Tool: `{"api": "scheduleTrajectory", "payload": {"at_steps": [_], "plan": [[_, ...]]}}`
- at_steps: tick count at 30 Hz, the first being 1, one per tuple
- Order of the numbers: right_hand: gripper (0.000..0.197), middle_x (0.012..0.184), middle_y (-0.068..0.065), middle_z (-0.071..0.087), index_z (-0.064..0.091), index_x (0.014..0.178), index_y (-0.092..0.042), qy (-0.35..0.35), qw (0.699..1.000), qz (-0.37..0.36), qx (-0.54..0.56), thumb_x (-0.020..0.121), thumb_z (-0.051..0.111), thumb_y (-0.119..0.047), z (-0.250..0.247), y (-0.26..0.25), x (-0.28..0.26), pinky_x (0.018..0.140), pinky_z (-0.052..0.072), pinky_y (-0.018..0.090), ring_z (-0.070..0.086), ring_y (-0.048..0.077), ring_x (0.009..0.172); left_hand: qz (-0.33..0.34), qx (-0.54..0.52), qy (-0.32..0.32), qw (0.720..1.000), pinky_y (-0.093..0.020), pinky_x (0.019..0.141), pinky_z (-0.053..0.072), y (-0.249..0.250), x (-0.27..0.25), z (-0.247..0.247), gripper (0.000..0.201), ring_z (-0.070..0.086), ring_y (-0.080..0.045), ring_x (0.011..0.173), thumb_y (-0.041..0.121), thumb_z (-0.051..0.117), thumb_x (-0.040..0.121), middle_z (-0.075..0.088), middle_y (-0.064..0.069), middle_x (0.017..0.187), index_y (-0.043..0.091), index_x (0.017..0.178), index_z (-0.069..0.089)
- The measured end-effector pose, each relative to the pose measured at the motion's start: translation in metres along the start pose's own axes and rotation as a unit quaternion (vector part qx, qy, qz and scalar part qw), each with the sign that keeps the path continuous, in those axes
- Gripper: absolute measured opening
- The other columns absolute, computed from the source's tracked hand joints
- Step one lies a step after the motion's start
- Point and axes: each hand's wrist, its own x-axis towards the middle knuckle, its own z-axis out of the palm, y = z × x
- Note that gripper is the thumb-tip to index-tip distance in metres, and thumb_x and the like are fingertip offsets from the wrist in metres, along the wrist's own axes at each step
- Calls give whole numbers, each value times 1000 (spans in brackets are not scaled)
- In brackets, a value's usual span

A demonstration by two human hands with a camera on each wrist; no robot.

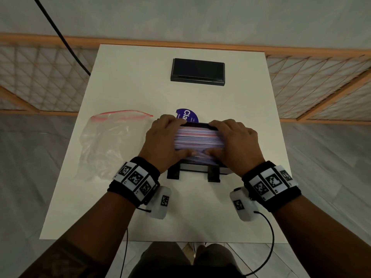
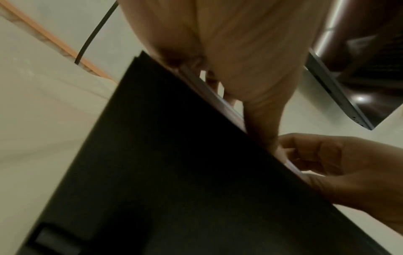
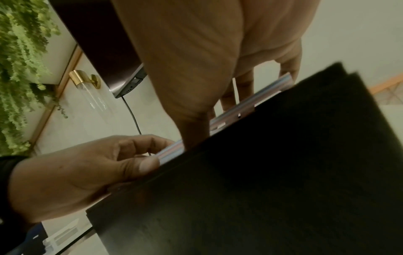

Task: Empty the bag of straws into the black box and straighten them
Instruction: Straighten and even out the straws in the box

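Now keep your left hand [image 1: 160, 141] and right hand [image 1: 237, 140] curled round the straws [image 1: 198, 138] in the black box [image 1: 197, 169], squeezing ends level, bag [image 1: 108, 143] empty beside.

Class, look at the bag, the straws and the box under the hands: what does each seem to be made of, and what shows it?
Bag: thin clear plastic film, crinkled and glossy, with a red zip strip.
Straws: probably plastic, smooth striped tubes with a slight sheen; paper is possible.
Box: matte black, rigid flat walls; likely plastic or painted board.
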Motion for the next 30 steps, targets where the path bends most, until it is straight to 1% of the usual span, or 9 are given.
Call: {"api": "scheduleTrajectory", "payload": {"at_steps": [3,5,9,11,14,17,23,27,30], "plan": [[80,134,-7,55,45,142,-35,-14,999,-4,48,74,66,-69,0,1,-6,110,33,50,53,16,124,38,42,-16,998,-37,108,42,-8,-5,2,87,51,-23,126,76,51,79,51,-6,140,17,143,52],[85,142,-9,51,41,146,-34,-25,997,-6,66,74,51,-79,-1,1,-15,115,25,51,47,12,132,54,99,-34,993,-51,115,39,-13,-13,4,90,46,-25,138,79,28,89,46,-6,150,15,149,46],[89,158,-6,35,32,153,-30,-53,998,-29,3,81,26,-83,3,2,-42,117,18,56,31,13,147,36,215,-99,971,-61,125,9,-17,-34,5,98,4,-19,160,75,-14,87,9,0,172,19,162,16],[92,164,-4,28,27,156,-29,-91,995,-33,-35,83,18,-84,10,3,-54,119,18,57,25,15,152,26,241,-112,964,-63,125,2,-15,-41,4,103,-1,-15,160,74,-22,85,8,1,173,18,162,18],[87,158,-4,42,41,149,-28,-72,996,-32,-48,85,21,-83,13,3,-61,118,21,55,39,15,145,32,250,-90,964,-66,123,7,-8,-42,2,103,22,-16,157,70,-18,91,33,-2,166,16,152,44],[62,139,-7,61,57,133,-26,42,999,-25,-11,91,40,-69,9,3,-58,112,29,50,58,14,128,40,229,-15,972,-64,120,19,-6,-39,-3,86,46,-18,146,60,-3,101,55,0,152,19,132,66],[86,160,0,36,32,154,-18,-54,997,17,-54,92,14,-73,21,-3,-58,116,27,51,26,18,151,12,263,-46,964,-66,120,17,-13,-43,4,74,24,-21,157,52,10,102,58,-1,149,12,139,60],[64,141,-4,58,54,138,-22,63,997,13,37,96,35,-65,10,3,-53,106,39,47,54,16,130,25,106,126,986,-50,110,43,-13,-37,-4,54,61,-26,130,39,26,105,72,-5,128,12,123,70],[32,115,-10,69,66,122,-24,212,949,81,220,101,51,-42,1,12,-50,93,52,42,62,13,108,-43,-95,253,962,-28,100,48,-19,-28,-12,41,65,-15,114,31,35,108,73,-2,122,14,122,70]]}}
